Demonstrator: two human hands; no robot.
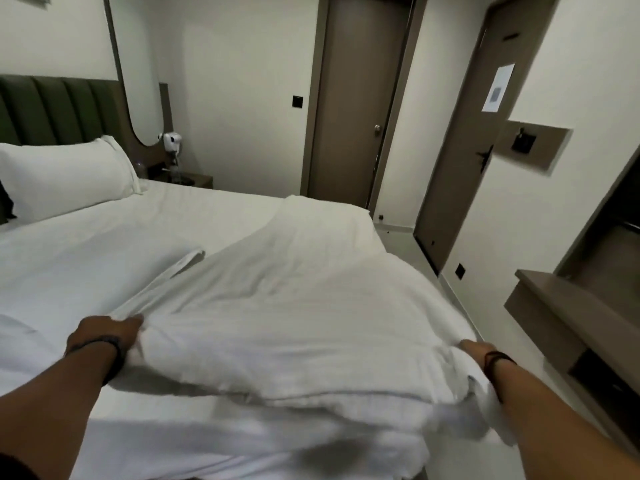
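A white duvet (294, 306) lies bunched and partly folded over the foot half of a bed with a white sheet (86, 251). My left hand (107, 336) grips the duvet's near left edge, fingers curled into the cloth. My right hand (476, 351) holds the duvet's near right corner at the bed's right side; most of that hand is buried in the fabric. Both wrists wear dark bands.
A white pillow (65, 174) leans on the green padded headboard (59, 105). A nightstand (194, 180) stands at the far bed corner. Two brown doors (360, 109) (460, 161) are in the far wall. A wall shelf (568, 313) juts out at right over the floor strip.
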